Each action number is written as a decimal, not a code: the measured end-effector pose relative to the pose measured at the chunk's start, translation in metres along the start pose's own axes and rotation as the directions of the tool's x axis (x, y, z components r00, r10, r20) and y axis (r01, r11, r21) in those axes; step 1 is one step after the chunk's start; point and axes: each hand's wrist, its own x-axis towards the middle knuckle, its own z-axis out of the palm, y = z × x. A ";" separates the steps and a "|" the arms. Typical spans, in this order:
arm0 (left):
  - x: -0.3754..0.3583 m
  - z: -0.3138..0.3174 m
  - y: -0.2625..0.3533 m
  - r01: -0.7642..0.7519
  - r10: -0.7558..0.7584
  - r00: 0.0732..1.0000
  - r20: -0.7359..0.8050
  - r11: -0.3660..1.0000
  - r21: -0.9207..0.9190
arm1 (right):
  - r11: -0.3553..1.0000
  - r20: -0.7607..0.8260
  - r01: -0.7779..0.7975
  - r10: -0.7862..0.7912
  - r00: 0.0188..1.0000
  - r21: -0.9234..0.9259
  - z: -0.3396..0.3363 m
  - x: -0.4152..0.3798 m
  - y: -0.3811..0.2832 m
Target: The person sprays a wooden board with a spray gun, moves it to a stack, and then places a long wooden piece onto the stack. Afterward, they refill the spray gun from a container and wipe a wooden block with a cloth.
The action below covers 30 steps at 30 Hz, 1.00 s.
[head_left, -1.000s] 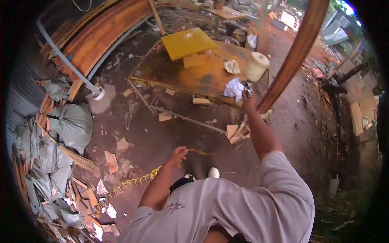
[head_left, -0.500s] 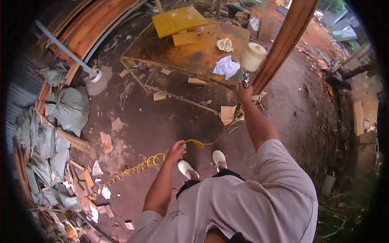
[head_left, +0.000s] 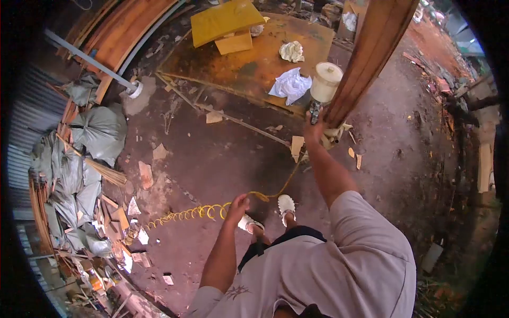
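Observation:
My left hand [head_left: 238, 205] is closed around the yellow coiled hose [head_left: 212, 212], which trails off to the lower left. From that hand the hose curves up to the right, toward the tool. My right hand [head_left: 314, 126] grips a metallic tool [head_left: 315, 111] beside the foot of a wooden post. Just beyond the tool a cream bucket [head_left: 327, 80] with a lid stands by the table's corner. A crumpled white cloth [head_left: 290, 85] lies to the left of the bucket.
A low brown table [head_left: 233, 71] bears a yellow board [head_left: 226, 22] and crumpled paper [head_left: 291, 51]. The leaning wooden post [head_left: 371, 58] rises at the right. Grey sacks [head_left: 101, 132], a broom [head_left: 101, 168] and scraps lie at the left.
Both arms have shifted slightly, the left hand to the right and the right hand a little down and left. The view has moved, and the feet are closer together.

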 end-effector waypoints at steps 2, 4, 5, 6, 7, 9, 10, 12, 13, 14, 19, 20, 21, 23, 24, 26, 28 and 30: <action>-0.003 -0.004 -0.003 0.037 -0.037 0.999 -0.002 0.999 0.002 | 0.989 -0.063 -0.019 0.010 0.998 -0.147 0.007 0.002 0.012; -0.001 -0.009 -0.005 0.108 -0.110 0.994 -0.020 0.992 -0.066 | 0.967 -0.116 -0.022 -0.008 0.993 -0.252 0.020 0.008 0.016; 0.010 -0.013 -0.023 0.082 -0.086 0.996 -0.036 0.991 -0.110 | 0.969 -0.093 -0.069 0.048 0.995 -0.236 0.019 0.011 0.021; 0.011 -0.015 -0.026 0.015 -0.015 1.000 -0.010 0.998 -0.058 | 0.968 -0.068 -0.114 0.102 0.993 -0.223 0.017 0.014 0.026; 0.005 -0.011 -0.010 0.069 -0.070 0.998 -0.001 0.997 -0.023 | 0.963 -0.043 -0.162 0.156 0.987 -0.215 0.018 0.016 0.028; 0.012 -0.011 -0.015 0.064 -0.063 0.998 0.012 0.993 -0.099 | 0.982 -0.092 -0.105 0.092 0.992 -0.158 0.018 0.011 0.021; 0.011 -0.009 -0.006 0.046 -0.047 0.999 -0.006 0.994 -0.095 | 0.986 -0.084 -0.098 0.087 0.993 -0.136 0.019 0.009 0.025; 0.000 -0.004 0.017 0.044 -0.043 0.999 0.018 0.997 -0.061 | 0.953 -0.175 0.208 -0.248 0.953 -0.218 0.022 0.013 0.033; 0.001 -0.005 0.017 -0.025 0.027 0.999 0.028 0.998 -0.051 | 0.954 -0.177 0.215 -0.253 0.951 -0.209 0.022 0.014 0.033; 0.005 -0.006 0.017 -0.032 0.033 0.999 0.028 0.998 -0.049 | 0.985 -0.049 0.088 -0.096 0.994 -0.151 0.020 0.014 0.035; 0.013 -0.009 0.011 0.082 -0.082 0.997 -0.005 0.997 -0.010 | 0.978 -0.046 0.003 -0.013 0.999 -0.211 0.015 0.001 0.018; 0.011 -0.009 0.006 0.115 -0.115 0.993 0.029 0.993 0.004 | 0.981 -0.096 0.076 -0.094 0.991 -0.181 0.020 0.002 0.029; 0.011 -0.011 0.002 0.045 -0.045 0.999 0.019 0.999 -0.028 | 0.976 -0.146 0.151 -0.175 0.974 -0.159 0.024 0.004 0.040; 0.013 -0.015 -0.006 -0.007 0.009 0.999 0.036 0.999 -0.052 | 0.937 -0.123 0.158 -0.205 0.971 -0.312 0.025 0.011 0.051; 0.014 -0.019 -0.008 -0.005 0.005 1.000 0.026 1.000 -0.009 | 0.948 -0.112 0.090 -0.130 0.985 -0.304 0.025 0.007 0.041; 0.013 -0.017 -0.005 -0.001 0.000 1.000 0.018 0.999 0.038 | 0.940 -0.132 0.066 -0.116 0.984 -0.335 0.024 0.004 0.037; 0.004 -0.014 0.008 0.052 -0.052 0.998 -0.032 0.999 0.011 | 0.935 -0.142 0.052 -0.108 0.984 -0.351 0.020 0.000 0.025; 0.006 -0.016 0.009 0.063 -0.062 0.997 -0.036 0.998 0.022 | 0.968 -0.049 -0.060 0.050 0.998 -0.244 0.012 -0.001 0.010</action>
